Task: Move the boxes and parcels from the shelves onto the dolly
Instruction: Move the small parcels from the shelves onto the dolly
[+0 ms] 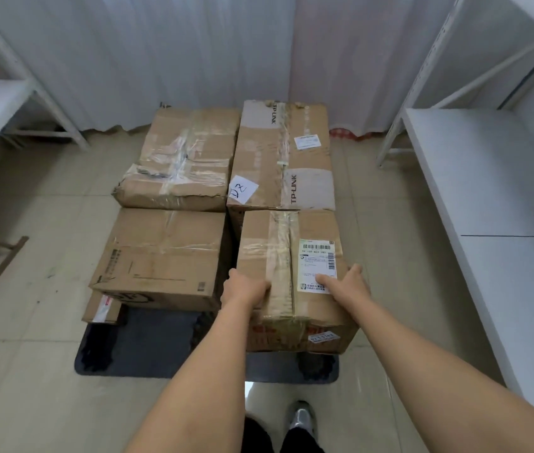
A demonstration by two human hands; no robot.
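Both hands, left (245, 289) and right (346, 282), clamp their grip on the near-right box (292, 276) over the dolly (161, 341). I'd slide it far, snug against the TP-LINK box (282, 155), keeping fingers clear.

Ahead of you hangs a white pleated curtain (174, 53), its hem just meeting the floor (40, 230), which is laid in pale beige tiles with thin grout lines. To your left stands a white metal rack (46, 93) with slanted legs; to your right a second white shelving unit (488, 178) shows a broad bare shelf and a perforated upright. A small wooden frame (0, 256) lies at the left edge. The light is soft and even.
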